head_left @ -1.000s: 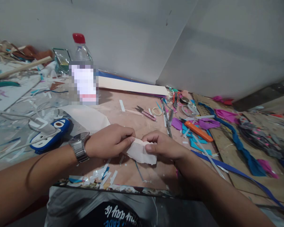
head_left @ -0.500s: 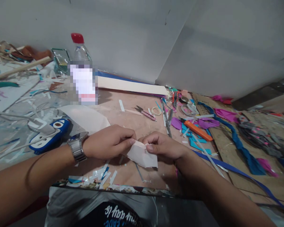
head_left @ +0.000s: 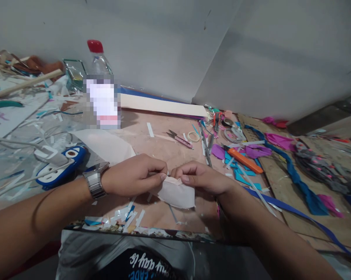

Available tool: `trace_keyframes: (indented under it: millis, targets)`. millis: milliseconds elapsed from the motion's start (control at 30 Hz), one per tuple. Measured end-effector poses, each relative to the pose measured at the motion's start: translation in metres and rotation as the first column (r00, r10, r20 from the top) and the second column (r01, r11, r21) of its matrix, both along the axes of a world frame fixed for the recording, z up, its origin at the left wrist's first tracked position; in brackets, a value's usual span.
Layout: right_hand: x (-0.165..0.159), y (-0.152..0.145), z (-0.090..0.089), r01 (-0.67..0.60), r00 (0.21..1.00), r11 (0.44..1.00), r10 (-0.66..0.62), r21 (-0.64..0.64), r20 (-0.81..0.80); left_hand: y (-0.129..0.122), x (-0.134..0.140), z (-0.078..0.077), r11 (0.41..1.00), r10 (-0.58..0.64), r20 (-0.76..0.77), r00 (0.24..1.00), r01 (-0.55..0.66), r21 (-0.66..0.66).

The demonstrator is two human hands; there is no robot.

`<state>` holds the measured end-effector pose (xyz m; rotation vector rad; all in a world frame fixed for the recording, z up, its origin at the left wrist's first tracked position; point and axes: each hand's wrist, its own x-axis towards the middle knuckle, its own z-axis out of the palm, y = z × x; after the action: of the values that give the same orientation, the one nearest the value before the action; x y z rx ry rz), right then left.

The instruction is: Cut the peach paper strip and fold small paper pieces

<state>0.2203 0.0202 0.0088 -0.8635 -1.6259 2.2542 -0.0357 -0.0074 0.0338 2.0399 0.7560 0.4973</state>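
Observation:
Between my two hands hangs a small piece of pale fabric or paper (head_left: 177, 195); which of the two I cannot tell. My left hand (head_left: 137, 175) pinches its upper left corner between thumb and fingers. Along the upper edge to the right, my right hand (head_left: 203, 179) pinches it too, and the edge looks folded over between the thumbs. The piece hangs just above the work surface, its lower edge loose. Behind my left hand lies a larger white sheet (head_left: 105, 146), partly covered by the wrist.
Pink-handled thread snips (head_left: 179, 139) and a tape roll (head_left: 193, 136) lie beyond my hands. On the right are an orange cutter (head_left: 242, 159), blue ribbon (head_left: 295, 182) and scraps. A blue power strip (head_left: 63, 168) with cables is left; a red-capped bottle (head_left: 101, 64) stands behind.
The hanging piece has turned slightly, so its face looks broader and its lower edge smoother. Both hands keep their pinch and have barely moved.

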Motion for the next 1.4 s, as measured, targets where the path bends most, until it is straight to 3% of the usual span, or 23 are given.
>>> trace_keyframes:
  millis: [100, 233, 300, 367, 500, 600, 833, 1033, 1400]
  targets:
    - [0.002, 0.003, 0.004, -0.040, 0.999, 0.998, 0.040, 0.057, -0.005, 0.000, 0.000, 0.000, 1.000, -0.003, 0.009, 1.000, 0.003, -0.005]
    - [0.005, 0.007, 0.020, -0.125, 0.990, 0.943, 0.097, 0.308, 0.105, 0.000, 0.000, -0.002, 1.000, 0.012, 0.010, 1.000, -0.012, -0.014]
    - [0.004, 0.005, 0.029, -0.075, 0.989, 0.872, 0.005, 0.484, 0.145, 0.000, 0.001, -0.003, 0.999, 0.023, -0.007, 1.000, -0.023, -0.022]
    - [0.001, 0.001, 0.035, -0.032, 0.985, 0.760, -0.086, 0.649, 0.149, -0.001, 0.002, -0.004, 0.999, 0.030, -0.028, 0.999, -0.030, -0.025]
    - [-0.007, -0.010, 0.036, -0.076, 0.986, 0.588, -0.074, 0.806, 0.147, 0.000, 0.003, -0.005, 0.999, 0.039, -0.037, 0.999, -0.039, -0.011]
    - [-0.011, -0.014, 0.032, -0.078, 0.987, 0.511, -0.083, 0.856, 0.140, 0.000, 0.003, -0.005, 0.998, 0.038, -0.030, 0.999, -0.040, -0.047]
    - [-0.012, -0.015, 0.026, -0.097, 0.979, 0.386, -0.129, 0.917, 0.158, -0.001, 0.004, -0.003, 0.997, 0.053, -0.049, 0.997, -0.056, -0.055]
    - [-0.014, -0.018, 0.024, -0.093, 0.971, 0.295, -0.183, 0.951, 0.152, -0.002, 0.004, -0.003, 0.988, 0.060, -0.043, 0.997, -0.065, -0.143]
    - [-0.016, -0.019, 0.016, 0.060, 0.953, 0.209, -0.303, 0.976, 0.006, -0.001, 0.005, -0.006, 0.979, 0.120, -0.028, 0.992, -0.122, -0.162]
